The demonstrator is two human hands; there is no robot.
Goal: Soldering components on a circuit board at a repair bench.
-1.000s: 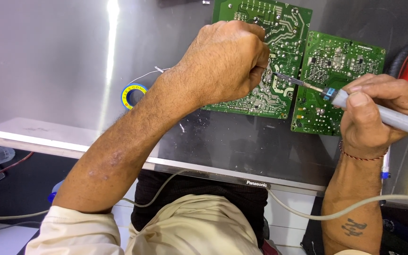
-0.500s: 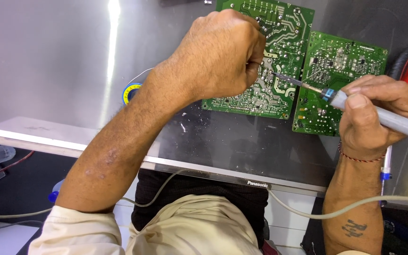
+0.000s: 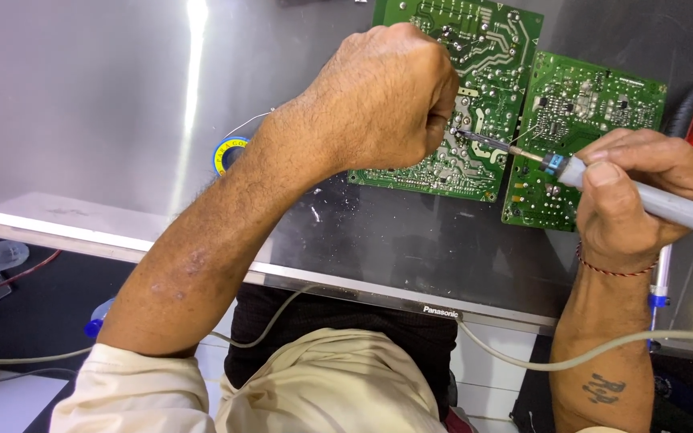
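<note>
right hand (image 3: 631, 196): grip clenched on iron (image 3: 603, 183), tip on board (image 3: 463, 88) | left hand (image 3: 387, 96): fisted over board, contents hidden | second board (image 3: 587, 120) beside

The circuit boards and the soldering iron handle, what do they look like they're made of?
Circuit boards: probably fibreglass laminate, glossy green coating with silvery solder dots and pale traces. Soldering iron handle in the right hand: seemingly matte grey plastic, blue collar, metal tip.

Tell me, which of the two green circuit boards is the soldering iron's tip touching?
The larger left board, partly under the left hand. The soldering iron in the right hand reaches across the smaller right board.
</note>
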